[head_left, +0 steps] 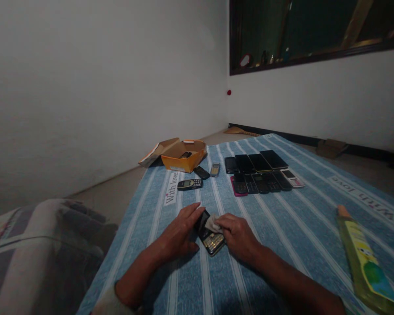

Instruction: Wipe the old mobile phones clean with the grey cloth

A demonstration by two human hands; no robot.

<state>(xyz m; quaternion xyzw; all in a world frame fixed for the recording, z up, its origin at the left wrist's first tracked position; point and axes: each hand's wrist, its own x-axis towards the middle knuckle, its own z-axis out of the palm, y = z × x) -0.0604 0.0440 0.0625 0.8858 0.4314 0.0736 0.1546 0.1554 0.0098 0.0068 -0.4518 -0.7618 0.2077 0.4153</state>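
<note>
A dark mobile phone with a keypad (213,241) lies face up on the striped blue cloth, tilted slightly to the left. My left hand (180,229) steadies it along its left side, fingers at the upper edge and thumb lower down. In my right hand (238,236) a small pale wiping cloth (213,224) is pinched and pressed against the phone's screen, hiding part of it. Beyond my hands lie a dark keypad phone (189,184), a black phone (202,172) and a silver phone (215,169).
An orange cardboard box (184,162) stands open at the back left with a dark phone inside. Two rows of phones (262,183) lie at the back right. A bottle of yellow-green liquid (364,267) lies at the right. Striped fabric (36,249) drapes something at the left.
</note>
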